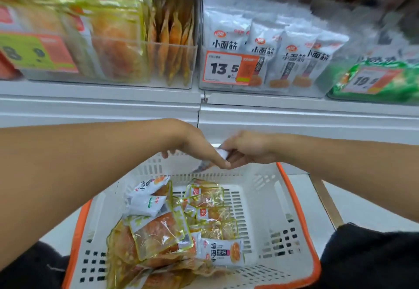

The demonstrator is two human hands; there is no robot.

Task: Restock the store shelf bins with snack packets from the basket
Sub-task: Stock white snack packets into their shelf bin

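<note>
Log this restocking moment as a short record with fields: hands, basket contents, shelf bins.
right hand: grips a white packet above the basket's far wall
left hand: fingers point down beside that packet; grip unclear
basket: white with orange rim, holds yellow-edged packets and white packets
left bin: clear, holds yellow-edged packets
middle bin: white packets, price tag reads 13.5
right bin: green packets, blurred
</note>
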